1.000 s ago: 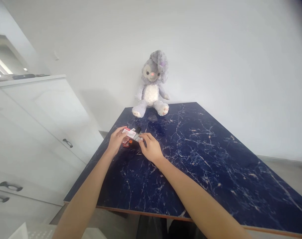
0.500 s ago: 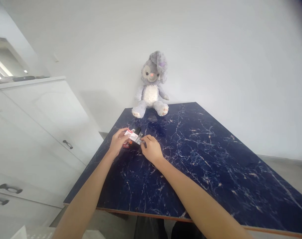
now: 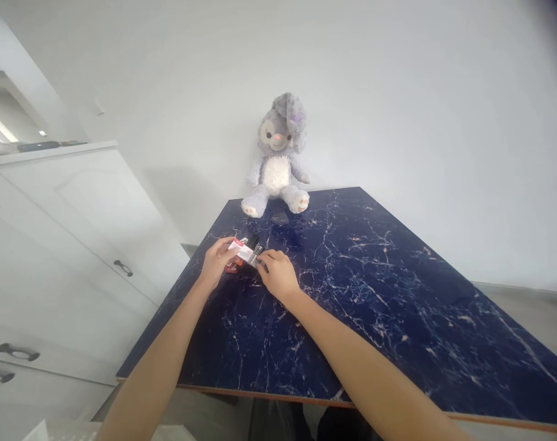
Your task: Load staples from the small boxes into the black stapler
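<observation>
My left hand point(image 3: 218, 262) is closed on a small red-and-white packet point(image 3: 243, 250), thumb on its near face and fingers over its top left edge. At the packet's right end, my right hand point(image 3: 278, 269) has its thumb and fingers pinched together; a small greyish part shows by the fingertips, too small to name. Dark, narrow pieces point(image 3: 254, 241) show just behind the packet. Below it, near my left fingers, lies something red and orange point(image 3: 234, 266) whose kind I cannot make out. Both hands are low over the blue marbled table point(image 3: 361, 294).
A grey plush rabbit point(image 3: 276, 174) sits at the table's far edge against the white wall. A small dark object point(image 3: 279, 218) lies before its feet. White cabinets point(image 3: 67, 245) with dark handles stand to the left. A whitish container point(image 3: 62, 430) shows at the bottom left.
My right fingertips have shifted slightly left along the packet's end, covering more of the grey part. My left hand keeps its hold. The whole view has shifted a little.
</observation>
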Available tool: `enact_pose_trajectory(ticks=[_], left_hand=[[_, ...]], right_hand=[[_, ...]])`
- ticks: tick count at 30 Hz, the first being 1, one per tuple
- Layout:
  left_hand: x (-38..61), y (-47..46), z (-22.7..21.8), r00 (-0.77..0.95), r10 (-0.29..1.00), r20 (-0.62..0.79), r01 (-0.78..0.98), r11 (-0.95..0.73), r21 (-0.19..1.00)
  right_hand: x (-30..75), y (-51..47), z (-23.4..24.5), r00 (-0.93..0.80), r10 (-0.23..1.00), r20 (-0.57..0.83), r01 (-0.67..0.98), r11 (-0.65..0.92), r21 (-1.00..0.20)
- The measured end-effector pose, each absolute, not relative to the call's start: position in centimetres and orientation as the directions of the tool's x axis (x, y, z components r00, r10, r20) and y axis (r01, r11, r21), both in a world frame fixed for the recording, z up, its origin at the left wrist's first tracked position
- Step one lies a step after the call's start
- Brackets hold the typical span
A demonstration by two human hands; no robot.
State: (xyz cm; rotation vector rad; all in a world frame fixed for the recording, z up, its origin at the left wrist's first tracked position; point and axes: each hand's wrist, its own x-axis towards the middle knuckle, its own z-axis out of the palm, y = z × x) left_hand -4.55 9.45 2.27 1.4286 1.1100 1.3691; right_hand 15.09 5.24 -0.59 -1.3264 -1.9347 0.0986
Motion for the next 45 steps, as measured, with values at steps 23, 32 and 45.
enact_pose_trajectory(ticks=[23,32,45], left_hand=[[-4.3,8.9,2.5,0.047,0.989,0.137,0.184,-0.144,0.972],[-4.2,9.0,2.7,0.034,0.990,0.134,0.081,-0.136,0.987],[-3.3,8.5,2.7,0.027,0.994,0.107,0.034,-0.108,0.994]], right_hand=[[15.5,5.6,-0.9,-0.161,0.842,0.515,0.765,0.436,-0.474],[15.6,5.2,-0.4,-0.166,0.803,0.573,0.681,0.514,-0.522],[16.5,6.4,-0.4,0.462,0.809,0.363,0.139,0.338,-0.931]])
